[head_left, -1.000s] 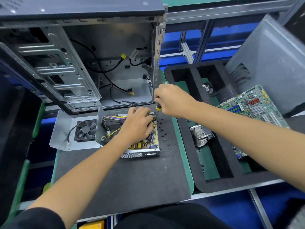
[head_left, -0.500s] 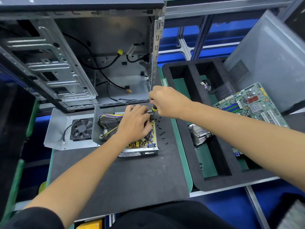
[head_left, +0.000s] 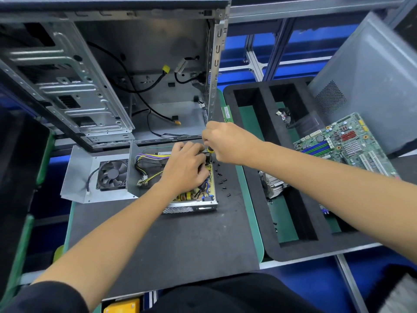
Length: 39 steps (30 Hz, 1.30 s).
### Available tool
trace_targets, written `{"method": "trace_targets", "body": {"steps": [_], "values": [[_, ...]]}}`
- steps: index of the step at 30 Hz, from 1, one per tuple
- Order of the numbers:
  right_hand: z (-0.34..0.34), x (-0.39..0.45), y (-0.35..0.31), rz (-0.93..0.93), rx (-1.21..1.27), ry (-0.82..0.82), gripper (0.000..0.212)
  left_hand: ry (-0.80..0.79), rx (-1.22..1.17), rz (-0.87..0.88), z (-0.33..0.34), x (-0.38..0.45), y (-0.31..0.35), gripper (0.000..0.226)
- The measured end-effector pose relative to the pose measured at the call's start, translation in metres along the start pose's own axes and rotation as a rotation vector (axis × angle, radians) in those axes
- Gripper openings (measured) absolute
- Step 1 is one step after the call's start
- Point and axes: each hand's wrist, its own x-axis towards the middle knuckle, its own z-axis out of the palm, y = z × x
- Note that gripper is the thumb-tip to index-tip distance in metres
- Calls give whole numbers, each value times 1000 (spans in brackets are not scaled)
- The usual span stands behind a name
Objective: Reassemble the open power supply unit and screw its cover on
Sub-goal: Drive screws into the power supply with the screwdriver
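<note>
The open power supply unit (head_left: 191, 205) lies on the dark mat, its circuit board and coloured wires exposed. Its grey metal cover (head_left: 77, 177) with the black fan (head_left: 112, 173) lies flat to the left, joined by a cable. My left hand (head_left: 186, 167) rests on the board with fingers curled down among the parts near the far right corner. My right hand (head_left: 228, 142) grips a screwdriver (head_left: 210, 152) with a yellow and black handle, held upright with its tip down at that corner. Several loose black screws (head_left: 222, 177) lie just right of the unit.
An open metal computer case (head_left: 108, 71) stands right behind the unit. To the right a black foam tray (head_left: 266, 154) holds a heatsink (head_left: 272, 184), cables and a green motherboard (head_left: 347, 143). A grey side panel (head_left: 370, 75) leans at the far right. A green memory stick (head_left: 227, 113) lies by the case.
Both hands stay at the unit's far right corner with the screwdriver upright. Only the view has shifted slightly; no part has visibly moved.
</note>
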Motion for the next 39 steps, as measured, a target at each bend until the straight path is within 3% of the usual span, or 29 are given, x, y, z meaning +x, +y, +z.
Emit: {"method": "trace_targets", "body": {"steps": [22, 29, 34, 36, 39], "values": [[0, 1, 1, -17, -9, -51, 9, -63, -2, -18, -4, 0, 2, 29], [-2, 1, 1, -1, -194, -62, 19, -89, 17, -29, -1, 0, 1, 27], [-15, 3, 1, -42, -197, -209, 15, -26, 7, -22, -2, 0, 3, 23], [-18, 4, 0, -71, -185, -274, 25, -1, 8, -14, -1, 0, 3, 23], [-20, 5, -2, -96, -200, -233, 17, 10, 11, -17, 0, 0, 3, 19]]}}
